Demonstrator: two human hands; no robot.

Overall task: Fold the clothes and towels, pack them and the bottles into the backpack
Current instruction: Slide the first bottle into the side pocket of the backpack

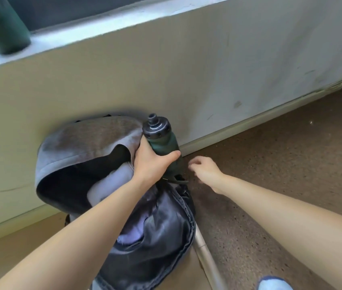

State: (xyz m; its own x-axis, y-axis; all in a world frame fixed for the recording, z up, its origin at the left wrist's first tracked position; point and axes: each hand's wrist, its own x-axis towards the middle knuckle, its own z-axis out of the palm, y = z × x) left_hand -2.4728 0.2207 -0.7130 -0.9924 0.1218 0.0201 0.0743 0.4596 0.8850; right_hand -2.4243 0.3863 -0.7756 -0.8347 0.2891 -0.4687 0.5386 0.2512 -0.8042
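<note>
Closest to the lens, a pale blue shoe tip [274,283] shows at the bottom edge, on the speckled brown floor [291,164], and beside it a metal tube [206,256] runs along the edge of the beige surface that carries the dark backpack [161,237]. Both bare forearms reach forward over it. The backpack leans against the wall [166,80] with its main mouth gaping, which keeps the opening facing the person; pale folded cloth [111,181] already sits inside. At the pack's right side the left grip [153,162] is wrapped round the body of a dark green bottle [161,141], cap up, its base low at the pack's side, probably going upright into a side pocket. Just right of it the right grip [205,168] hovers with fingers curled toward the pack's edge; I cannot tell whether it pinches fabric or nothing. Farther off, a second green bottle [2,28] stands on the window ledge [103,32], not yet packed.
</note>
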